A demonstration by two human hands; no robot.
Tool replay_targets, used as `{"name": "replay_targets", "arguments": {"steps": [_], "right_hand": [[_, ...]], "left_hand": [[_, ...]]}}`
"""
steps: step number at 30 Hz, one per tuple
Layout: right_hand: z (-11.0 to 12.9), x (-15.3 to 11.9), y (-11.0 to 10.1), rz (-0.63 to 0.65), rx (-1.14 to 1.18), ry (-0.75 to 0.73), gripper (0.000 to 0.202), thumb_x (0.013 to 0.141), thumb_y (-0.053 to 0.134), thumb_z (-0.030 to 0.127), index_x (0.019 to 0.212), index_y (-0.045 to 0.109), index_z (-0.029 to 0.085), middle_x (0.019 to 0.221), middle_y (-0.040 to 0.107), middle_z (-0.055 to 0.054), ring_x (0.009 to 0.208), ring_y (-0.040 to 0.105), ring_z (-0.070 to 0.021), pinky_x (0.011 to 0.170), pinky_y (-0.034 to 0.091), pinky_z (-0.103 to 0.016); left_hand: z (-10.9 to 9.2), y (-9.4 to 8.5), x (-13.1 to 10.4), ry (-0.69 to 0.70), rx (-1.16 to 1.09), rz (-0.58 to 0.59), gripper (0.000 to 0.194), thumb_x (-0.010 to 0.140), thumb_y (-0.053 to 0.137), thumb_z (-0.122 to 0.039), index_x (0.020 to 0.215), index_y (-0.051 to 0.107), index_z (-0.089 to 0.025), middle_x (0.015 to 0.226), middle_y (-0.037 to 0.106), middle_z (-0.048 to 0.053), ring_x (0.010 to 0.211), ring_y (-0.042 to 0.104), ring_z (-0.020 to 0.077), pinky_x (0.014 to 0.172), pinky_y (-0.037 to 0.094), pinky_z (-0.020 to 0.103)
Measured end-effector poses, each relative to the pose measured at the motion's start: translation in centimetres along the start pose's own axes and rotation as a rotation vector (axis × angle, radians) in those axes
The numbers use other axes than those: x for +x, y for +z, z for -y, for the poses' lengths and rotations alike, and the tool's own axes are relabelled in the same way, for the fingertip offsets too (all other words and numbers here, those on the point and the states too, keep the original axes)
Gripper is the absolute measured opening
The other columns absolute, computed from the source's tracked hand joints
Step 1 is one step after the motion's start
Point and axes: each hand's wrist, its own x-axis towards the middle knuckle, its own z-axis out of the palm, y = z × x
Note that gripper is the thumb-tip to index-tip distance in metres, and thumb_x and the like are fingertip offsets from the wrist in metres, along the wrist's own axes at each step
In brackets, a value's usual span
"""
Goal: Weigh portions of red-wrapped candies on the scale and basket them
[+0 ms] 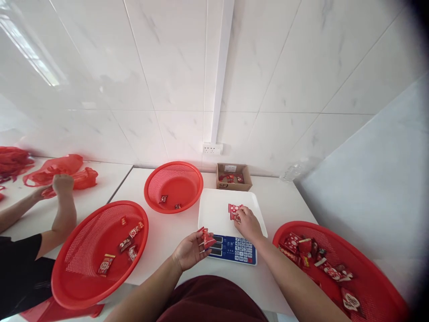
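My left hand [190, 250] is palm up in front of the scale, its fingers closed around a red wrapped candy [208, 240]. Over the white pan of a digital scale [214, 208], my right hand [248, 224] reaches down with its fingertips pinched on a small wrapped candy [235, 216]. Right behind those fingers, a red packet with white dots [233, 208] lies on the pan. The scale's blue keypad [231, 255] is partly covered by my right wrist. Its display lies beside my left fingers, and I cannot read it.
Red baskets with wrapped sweets surround the scale: one at far left [56, 273], one behind [201, 181], one at right [278, 232]. A cardboard box [246, 183] and clear plastic [291, 172] stand by the wall. At left, a co-worker's hands [63, 184] handle red bags [67, 164].
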Motion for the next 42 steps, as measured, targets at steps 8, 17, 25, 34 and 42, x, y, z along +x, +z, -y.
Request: {"name": "replay_targets", "arguments": {"steps": [8, 17, 25, 34, 42], "right_hand": [[-0.8, 2.4, 0.0, 0.188, 0.119, 0.159, 0.014, 0.070, 0.054, 0.018, 0.083, 0.059, 0.020, 0.104, 0.056, -0.006, 0.095, 0.053, -0.0201, 0.074, 0.037, -0.028], [0.0, 2.1, -0.6, 0.165, 0.778, 0.638, 0.023, 0.072, 0.053, 0.031, 0.094, 0.050, 0.021, 0.080, 0.061, -0.003, 0.073, 0.060, -0.0172, 0.060, 0.045, -0.027], [6.9, 5.4, -2.1, 0.350, 1.332, 0.540, 0.024, 0.081, 0.051, 0.042, 0.091, 0.056, 0.021, 0.093, 0.066, -0.006, 0.076, 0.063, -0.0129, 0.074, 0.053, -0.029], [12.2, 9.7, -8.0, 0.342, 1.899, 0.476, 0.070, 0.078, 0.059, 0.047, 0.137, 0.024, 0.035, 0.147, 0.027, -0.004, 0.125, 0.042, -0.0186, 0.092, 0.047, -0.032], [6.2, 1.0, -6.1, 0.315, 1.734, 0.566, 0.052, 0.078, 0.061, 0.038, 0.126, 0.044, 0.027, 0.136, 0.043, -0.009, 0.119, 0.049, -0.0207, 0.094, 0.046, -0.037]], "left_hand": [[0.4, 0.3, 0.2, -0.033, 0.007, 0.000, 0.019, 0.081, 0.057, -0.020, 0.100, 0.057, -0.019, 0.098, 0.068, 0.003, 0.084, 0.066, 0.0176, 0.067, 0.048, 0.027], [0.3, -0.4, 0.3, -0.034, -0.042, -0.030, 0.018, 0.080, 0.059, -0.021, 0.098, 0.057, -0.019, 0.096, 0.068, 0.002, 0.081, 0.066, 0.0164, 0.067, 0.048, 0.027], [0.5, -0.1, 0.1, -0.052, -0.045, -0.019, 0.018, 0.080, 0.058, -0.022, 0.097, 0.058, -0.018, 0.094, 0.068, 0.002, 0.080, 0.066, 0.0156, 0.067, 0.048, 0.026], [0.5, -1.2, -0.4, -0.005, -0.083, -0.022, 0.019, 0.079, 0.058, -0.019, 0.097, 0.057, -0.015, 0.097, 0.068, 0.004, 0.083, 0.066, 0.0177, 0.067, 0.049, 0.026], [-6.1, 0.3, 0.0, 0.334, -0.233, -0.109, 0.011, 0.086, 0.047, -0.013, 0.086, 0.058, -0.012, 0.081, 0.067, 0.007, 0.084, 0.066, 0.0160, 0.075, 0.052, 0.024]]}}
